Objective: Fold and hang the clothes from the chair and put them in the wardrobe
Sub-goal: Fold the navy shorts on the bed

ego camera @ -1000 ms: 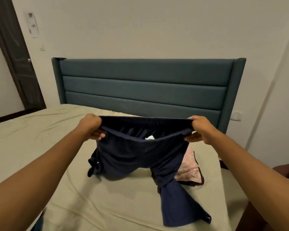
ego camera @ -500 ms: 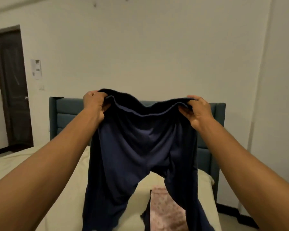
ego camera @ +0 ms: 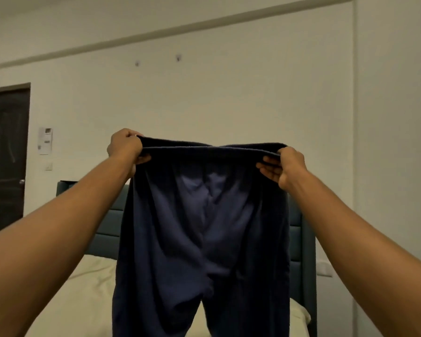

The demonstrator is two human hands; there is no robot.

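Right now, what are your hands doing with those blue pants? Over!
Left hand and right hand each grip one end of the waistband. Navy pants held up spread, legs hanging above the bed. Nothing in the way.

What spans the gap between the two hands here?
In the head view, the waistband of the navy trousers stretches taut between the left hand and the right hand; each grips one end, legs hanging over the bed.

soft matt navy cloth trousers (ego camera: 199, 227); padded teal fabric headboard (ego camera: 107, 227)
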